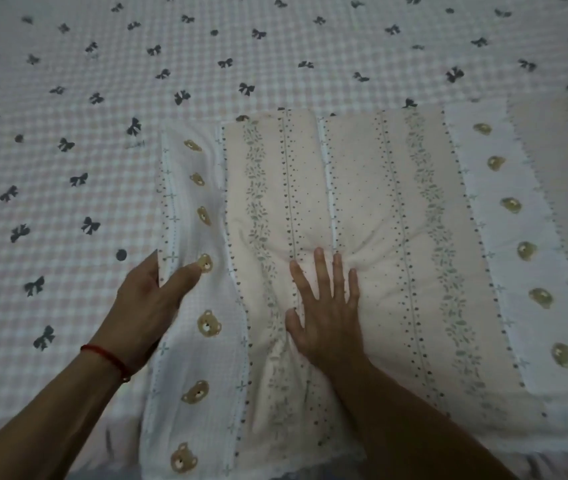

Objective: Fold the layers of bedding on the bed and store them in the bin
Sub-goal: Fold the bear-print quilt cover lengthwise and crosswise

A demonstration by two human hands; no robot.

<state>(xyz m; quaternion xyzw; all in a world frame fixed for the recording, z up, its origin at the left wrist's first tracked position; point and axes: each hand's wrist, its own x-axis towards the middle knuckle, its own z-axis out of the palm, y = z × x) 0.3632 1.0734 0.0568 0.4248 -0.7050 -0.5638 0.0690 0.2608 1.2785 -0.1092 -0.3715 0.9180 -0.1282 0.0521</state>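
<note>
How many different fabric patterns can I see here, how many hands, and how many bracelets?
Bow-print checked bedspread: 1
Bear-print white blanket: 1
Leaf-striped pink quilt: 1
Hands, left hand and right hand: 2
Red bracelet: 1
Total: 6
</note>
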